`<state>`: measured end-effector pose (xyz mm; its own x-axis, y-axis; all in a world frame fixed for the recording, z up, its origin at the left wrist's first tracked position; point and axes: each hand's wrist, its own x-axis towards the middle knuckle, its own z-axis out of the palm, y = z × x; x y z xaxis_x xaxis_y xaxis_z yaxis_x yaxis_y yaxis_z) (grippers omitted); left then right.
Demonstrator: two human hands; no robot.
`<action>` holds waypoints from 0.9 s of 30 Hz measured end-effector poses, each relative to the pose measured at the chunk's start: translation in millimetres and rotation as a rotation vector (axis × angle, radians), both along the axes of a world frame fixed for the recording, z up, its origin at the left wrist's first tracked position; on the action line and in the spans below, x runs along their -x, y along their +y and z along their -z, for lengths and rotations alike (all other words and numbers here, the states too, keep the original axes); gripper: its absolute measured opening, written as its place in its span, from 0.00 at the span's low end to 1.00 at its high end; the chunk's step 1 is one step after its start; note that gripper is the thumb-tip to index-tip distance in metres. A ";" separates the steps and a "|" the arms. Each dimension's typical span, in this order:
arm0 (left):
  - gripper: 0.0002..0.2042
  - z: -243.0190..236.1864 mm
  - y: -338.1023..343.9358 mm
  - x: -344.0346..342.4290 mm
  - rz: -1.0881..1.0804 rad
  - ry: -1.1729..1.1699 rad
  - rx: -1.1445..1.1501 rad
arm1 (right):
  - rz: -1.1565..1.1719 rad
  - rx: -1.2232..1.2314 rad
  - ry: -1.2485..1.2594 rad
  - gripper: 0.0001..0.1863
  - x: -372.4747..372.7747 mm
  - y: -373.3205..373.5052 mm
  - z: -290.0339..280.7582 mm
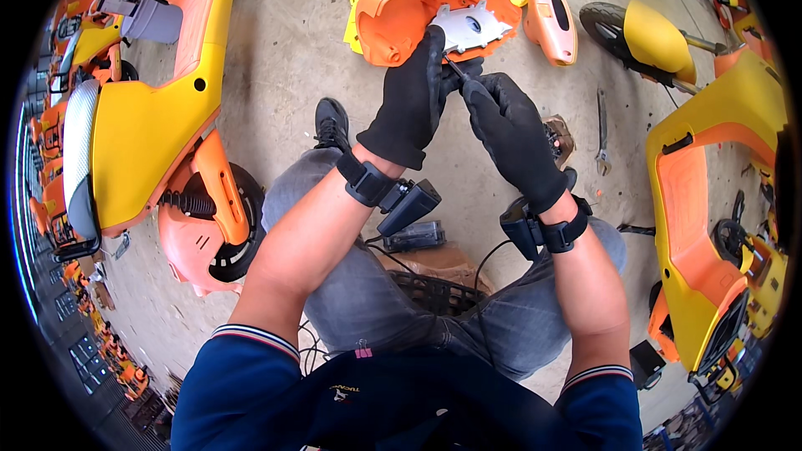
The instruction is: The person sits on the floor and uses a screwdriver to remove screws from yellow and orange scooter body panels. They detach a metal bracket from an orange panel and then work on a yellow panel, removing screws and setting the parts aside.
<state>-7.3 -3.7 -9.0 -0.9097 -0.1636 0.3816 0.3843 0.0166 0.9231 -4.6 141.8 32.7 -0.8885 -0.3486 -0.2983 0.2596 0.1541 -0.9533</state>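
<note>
Both my hands wear black gloves. My left hand (411,96) is closed on the near edge of an orange plastic scooter cover (388,33), held up in front of me with its hollow side showing. Inside the cover sits a pale grey plastic plate (473,27) with a dark oval in its middle. My right hand (508,121) is closed around a slim screwdriver (456,68). Its shaft points up and left at the plate's near edge, beside my left fingers. The tip's exact contact is hidden.
Yellow-orange scooters stand at left (154,142) and right (697,225). An adjustable wrench (602,134) lies on the concrete floor. Beyond the cover are yellow plastic parts (355,12) and a peach cover (553,23). Cables run by a black crate (434,291) between my legs.
</note>
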 end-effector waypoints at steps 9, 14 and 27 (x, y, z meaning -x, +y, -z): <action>0.20 -7.5 3.8 0.2 0.029 -0.203 -0.124 | 0.007 0.290 -0.354 0.16 5.8 7.8 1.1; 0.17 -10.5 5.0 -3.5 0.011 -0.091 0.026 | 0.033 0.501 -0.482 0.15 0.2 6.1 1.2; 0.20 -14.0 8.1 -5.9 0.024 -0.081 0.009 | -0.137 -0.154 0.772 0.12 2.3 8.5 28.8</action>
<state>-1.4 4.3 4.9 -0.9412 -0.1386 0.3082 0.3089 0.0168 0.9510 -6.9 150.3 4.0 -0.8163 -0.4741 0.3299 -0.4956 0.2817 -0.8216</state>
